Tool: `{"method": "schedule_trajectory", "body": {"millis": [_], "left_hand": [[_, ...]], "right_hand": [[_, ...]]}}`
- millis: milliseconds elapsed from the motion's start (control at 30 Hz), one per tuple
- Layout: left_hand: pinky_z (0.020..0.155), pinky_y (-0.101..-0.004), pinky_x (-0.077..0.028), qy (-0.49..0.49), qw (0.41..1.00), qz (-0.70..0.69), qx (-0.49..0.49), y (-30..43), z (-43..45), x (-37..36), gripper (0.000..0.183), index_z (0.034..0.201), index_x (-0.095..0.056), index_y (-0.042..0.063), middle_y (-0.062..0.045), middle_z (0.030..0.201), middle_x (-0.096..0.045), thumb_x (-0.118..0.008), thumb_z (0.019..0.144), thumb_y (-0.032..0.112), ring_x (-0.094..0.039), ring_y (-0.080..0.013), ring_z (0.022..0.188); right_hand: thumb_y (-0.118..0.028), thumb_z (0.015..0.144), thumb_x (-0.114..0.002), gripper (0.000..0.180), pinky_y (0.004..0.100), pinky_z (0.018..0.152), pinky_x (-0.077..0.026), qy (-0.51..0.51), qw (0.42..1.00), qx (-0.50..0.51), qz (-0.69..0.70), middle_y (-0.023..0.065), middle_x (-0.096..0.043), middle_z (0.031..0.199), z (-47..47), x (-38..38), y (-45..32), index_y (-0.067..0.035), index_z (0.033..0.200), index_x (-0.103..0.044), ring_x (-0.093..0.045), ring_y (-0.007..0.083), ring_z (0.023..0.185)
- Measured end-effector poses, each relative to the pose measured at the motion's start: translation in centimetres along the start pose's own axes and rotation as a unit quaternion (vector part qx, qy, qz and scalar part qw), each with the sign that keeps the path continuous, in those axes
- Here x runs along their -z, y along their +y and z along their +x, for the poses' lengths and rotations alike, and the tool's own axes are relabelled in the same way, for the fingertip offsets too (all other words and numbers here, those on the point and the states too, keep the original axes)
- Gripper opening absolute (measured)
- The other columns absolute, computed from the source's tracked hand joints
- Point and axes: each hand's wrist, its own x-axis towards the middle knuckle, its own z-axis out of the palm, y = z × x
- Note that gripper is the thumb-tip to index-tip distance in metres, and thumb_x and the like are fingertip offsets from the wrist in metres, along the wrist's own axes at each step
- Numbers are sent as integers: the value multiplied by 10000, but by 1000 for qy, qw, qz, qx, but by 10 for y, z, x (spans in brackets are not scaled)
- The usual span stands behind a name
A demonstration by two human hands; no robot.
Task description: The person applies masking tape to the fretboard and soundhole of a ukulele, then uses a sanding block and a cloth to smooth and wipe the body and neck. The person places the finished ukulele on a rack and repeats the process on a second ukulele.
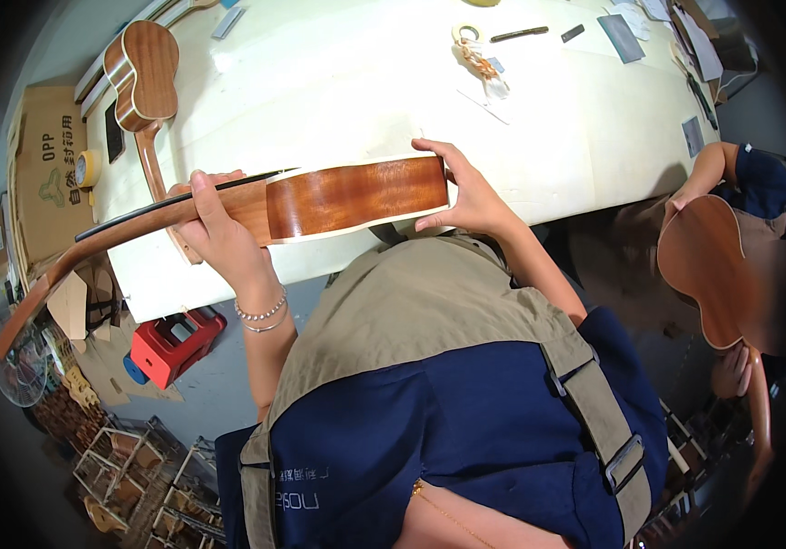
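Observation:
A brown wooden ukulele (358, 195) with pale edge binding lies on its side across my front, its side panel facing up towards me. Around its neck near the heel, my left hand (218, 223) is closed, thumb on top. My right hand (468, 189) grips the bottom end of the body, fingers and thumb spread over its two faces. The dark fretboard (180, 204) runs along the far side of the neck. The headstock (22, 319) reaches out to the left, beyond the table edge. The ukulele's soundboard is turned away and hidden.
Face down on the white table (338, 82) lies another ukulele (153, 72), its neck passing behind my left hand. A tape roll (467, 32), a pen (519, 34) and a braided cord (480, 60) lie farther back. At right, a co-worker holds another instrument (705, 264). A red stool (177, 346) stands lower left.

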Motion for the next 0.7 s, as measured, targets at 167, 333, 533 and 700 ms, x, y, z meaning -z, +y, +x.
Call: {"method": "schedule_trajectory", "body": {"millis": [167, 333, 533, 700], "left_hand": [[704, -258, -498, -21, 1000, 2, -13, 5, -11, -8, 183, 905, -449, 40, -75, 798, -571, -509, 953, 205, -584, -127, 753], [737, -252, -481, -36, 999, -3, -19, 3, -14, -8, 178, 909, -448, 43, -77, 801, -577, -497, 963, 205, -569, -113, 777], [736, -287, -473, -22, 999, 23, -20, 0, -11, -3, 307, 914, -440, 57, -60, 799, -561, -394, 994, 349, -550, -134, 762], [751, -351, -491, -22, 997, -77, -6, -7, -5, 10, 493, 943, -407, 93, -65, 758, -539, -298, 940, 574, -565, -201, 769]], "right_hand": [[-327, 516, -890, 1010, 361, 962, -400, 8, 1000, 12, -8, 124, -430, 1305, -1, 4, 8, -127, 1360, -373, -454, 289, 1174], [-307, 504, -891, 1038, 377, 1010, -369, 36, 999, 31, -23, 139, -426, 1304, 0, -1, 14, -96, 1366, -353, -433, 309, 1205], [-203, 507, -895, 1129, 395, 1048, -358, 31, 999, 9, -29, 125, -312, 1430, 2, -5, 13, -106, 1425, -244, -334, 276, 1315], [-204, 478, -897, 1227, 397, 1085, -305, 66, 997, -33, 36, 169, -288, 1410, -2, -19, 16, -107, 1456, -162, -314, 306, 1311]]}}
